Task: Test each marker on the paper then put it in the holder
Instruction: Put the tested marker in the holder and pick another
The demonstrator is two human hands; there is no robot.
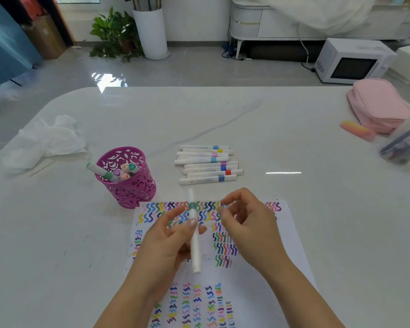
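The left grip (166, 245) holds a green-banded marker (195, 252) nearly upright over the scribbled paper (246, 292), close enough for a test stroke. The right grip (244, 221) hovers just beside it, fingers loosely curled and empty, likely poised for the cap. The pink holder (128, 192) stands by the paper's far-left corner, and the spare markers (206, 164) lie mid-table, all within easy reach.

Crumpled tissue (42, 143), pink pouch (379, 105), microwave (352, 61), potted plant (115, 34).
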